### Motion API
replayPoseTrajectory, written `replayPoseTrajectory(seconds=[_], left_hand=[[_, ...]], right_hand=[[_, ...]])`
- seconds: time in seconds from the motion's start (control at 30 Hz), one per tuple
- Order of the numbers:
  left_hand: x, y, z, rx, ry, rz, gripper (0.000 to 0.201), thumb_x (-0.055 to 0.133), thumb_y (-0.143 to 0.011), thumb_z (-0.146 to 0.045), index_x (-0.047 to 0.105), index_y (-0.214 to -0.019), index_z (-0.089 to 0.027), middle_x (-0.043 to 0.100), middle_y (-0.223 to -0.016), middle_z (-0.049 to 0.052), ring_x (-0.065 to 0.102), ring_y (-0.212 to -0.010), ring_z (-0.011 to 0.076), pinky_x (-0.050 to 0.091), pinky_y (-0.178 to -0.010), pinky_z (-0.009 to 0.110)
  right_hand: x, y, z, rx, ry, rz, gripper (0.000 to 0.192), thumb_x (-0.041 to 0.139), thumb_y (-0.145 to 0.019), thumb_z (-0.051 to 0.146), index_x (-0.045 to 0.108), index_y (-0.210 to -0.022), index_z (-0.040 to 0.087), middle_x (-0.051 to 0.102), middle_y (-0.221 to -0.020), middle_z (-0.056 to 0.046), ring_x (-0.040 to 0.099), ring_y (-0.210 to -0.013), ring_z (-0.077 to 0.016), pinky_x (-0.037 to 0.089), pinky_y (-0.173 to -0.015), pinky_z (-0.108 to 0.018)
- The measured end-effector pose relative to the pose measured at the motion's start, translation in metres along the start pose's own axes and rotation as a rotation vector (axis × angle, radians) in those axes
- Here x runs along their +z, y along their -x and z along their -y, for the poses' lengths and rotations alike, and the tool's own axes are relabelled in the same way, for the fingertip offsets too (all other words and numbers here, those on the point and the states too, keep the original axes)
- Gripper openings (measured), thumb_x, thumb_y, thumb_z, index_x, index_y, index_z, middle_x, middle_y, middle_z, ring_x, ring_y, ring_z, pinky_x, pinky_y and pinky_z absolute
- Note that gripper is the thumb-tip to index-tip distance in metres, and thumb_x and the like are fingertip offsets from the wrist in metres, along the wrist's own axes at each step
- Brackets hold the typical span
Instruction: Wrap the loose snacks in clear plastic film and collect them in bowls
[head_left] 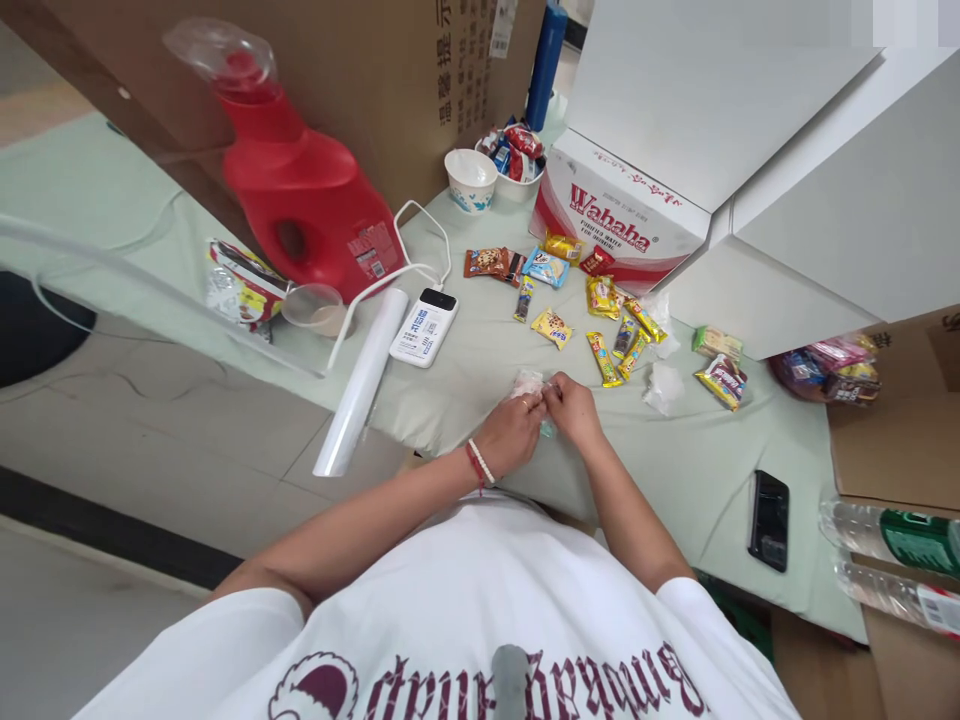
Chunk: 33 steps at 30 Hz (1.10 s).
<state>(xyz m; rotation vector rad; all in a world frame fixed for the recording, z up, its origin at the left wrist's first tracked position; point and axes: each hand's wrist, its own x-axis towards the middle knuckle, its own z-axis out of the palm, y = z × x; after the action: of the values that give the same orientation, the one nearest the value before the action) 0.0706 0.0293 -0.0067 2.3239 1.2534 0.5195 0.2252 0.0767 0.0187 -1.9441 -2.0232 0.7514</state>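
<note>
Your left hand (511,435) and right hand (576,408) both pinch the clear wrapper (528,382), grip closed, at the surface's (652,480) near side. Looks like wrapper handling; next move calls for fine fingertip control.

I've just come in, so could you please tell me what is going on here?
The person's left hand and right hand are close together over the table, both holding a small translucent packet whose contents I can't make out. Beyond them, wrapped snacks lie scattered in front of a Wahaha box, and a black phone lies off to the right.
</note>
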Motion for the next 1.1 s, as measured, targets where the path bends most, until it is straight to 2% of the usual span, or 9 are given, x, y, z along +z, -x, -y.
replayPoseTrajectory(seconds=[0.1,0.2,0.3,0.4,0.5,0.63,0.83,0.97,1.1], left_hand=[[-0.014,0.005,0.009,-0.120,0.198,-0.107,0.036,0.045,-0.099,-0.019,0.069,-0.125,-0.024,0.073,-0.116,0.007,0.070,-0.105,0.0203,0.054,-0.090,0.034],[-0.022,-0.006,0.015,-0.543,0.172,-0.274,0.032,0.055,-0.100,-0.039,0.067,-0.123,-0.021,0.068,-0.117,0.010,0.069,-0.102,0.0228,0.053,-0.084,0.034],[-0.024,-0.025,0.015,-0.687,0.079,-0.155,0.037,0.066,-0.093,-0.049,0.069,-0.111,-0.017,0.064,-0.119,0.015,0.067,-0.106,0.0289,0.052,-0.083,0.038],[-0.022,-0.035,0.008,-0.596,0.027,-0.072,0.026,0.064,-0.094,-0.043,0.068,-0.100,-0.018,0.064,-0.111,0.014,0.064,-0.107,0.0310,0.050,-0.087,0.040],[-0.020,-0.033,-0.003,-0.530,0.061,-0.180,0.020,0.065,-0.092,-0.034,0.063,-0.105,-0.019,0.064,-0.109,0.011,0.063,-0.100,0.0276,0.050,-0.084,0.037],[-0.012,-0.024,-0.019,-0.297,-0.003,-0.353,0.010,0.057,-0.094,-0.023,0.063,-0.101,-0.021,0.065,-0.111,0.013,0.062,-0.106,0.0285,0.048,-0.090,0.041],[0.015,-0.014,-0.032,0.191,0.228,-0.234,0.044,0.055,-0.086,-0.016,0.058,-0.129,-0.019,0.063,-0.132,0.018,0.056,-0.132,0.0329,0.044,-0.112,0.055],[0.012,0.003,-0.020,0.256,0.447,-0.140,0.064,0.054,-0.090,-0.019,0.038,-0.152,-0.020,0.056,-0.146,0.018,0.054,-0.137,0.0289,0.051,-0.111,0.049],[-0.013,0.033,0.012,0.081,0.429,-0.070,0.039,0.051,-0.095,-0.023,0.053,-0.134,-0.021,0.064,-0.128,0.013,0.066,-0.114,0.0246,0.060,-0.095,0.042]], right_hand=[[0.007,0.002,-0.008,-0.037,0.009,-0.028,0.017,0.046,-0.097,0.030,0.055,-0.084,0.024,0.061,-0.070,0.000,0.051,-0.066,-0.0185,0.029,-0.063,-0.027],[0.012,0.006,-0.011,-0.076,0.022,-0.076,0.020,0.044,-0.100,0.032,0.054,-0.084,0.024,0.062,-0.073,-0.003,0.054,-0.069,-0.0192,0.031,-0.065,-0.028],[0.015,0.009,-0.012,-0.080,-0.003,-0.112,0.020,0.045,-0.099,0.033,0.053,-0.083,0.024,0.063,-0.076,-0.004,0.056,-0.071,-0.0199,0.032,-0.066,-0.029],[0.015,0.015,-0.012,-0.046,-0.143,-0.144,0.020,0.047,-0.098,0.035,0.055,-0.084,0.024,0.061,-0.071,-0.002,0.055,-0.069,-0.0194,0.036,-0.067,-0.029],[0.012,0.029,-0.009,0.023,-0.443,-0.160,0.021,0.049,-0.097,0.041,0.060,-0.091,0.024,0.062,-0.070,0.001,0.056,-0.066,-0.0186,0.042,-0.068,-0.030],[0.010,0.053,0.000,0.106,-1.106,-0.090,0.039,0.056,-0.095,0.061,0.065,-0.107,0.025,0.072,-0.096,-0.004,0.065,-0.082,-0.0201,0.053,-0.072,-0.032],[0.021,0.072,-0.007,0.255,-1.517,-0.193,0.035,0.078,-0.082,0.050,0.068,-0.102,0.024,0.075,-0.102,-0.004,0.068,-0.092,-0.0198,0.056,-0.083,-0.032],[0.006,0.084,-0.060,0.329,-1.477,-0.443,0.032,0.080,-0.077,0.037,0.066,-0.102,0.023,0.075,-0.099,-0.003,0.068,-0.086,-0.0175,0.056,-0.077,-0.030],[-0.063,0.092,-0.157,0.395,-1.250,-0.820,0.034,0.075,-0.072,0.028,0.060,-0.102,0.024,0.073,-0.097,0.000,0.066,-0.079,-0.0144,0.054,-0.070,-0.026]])
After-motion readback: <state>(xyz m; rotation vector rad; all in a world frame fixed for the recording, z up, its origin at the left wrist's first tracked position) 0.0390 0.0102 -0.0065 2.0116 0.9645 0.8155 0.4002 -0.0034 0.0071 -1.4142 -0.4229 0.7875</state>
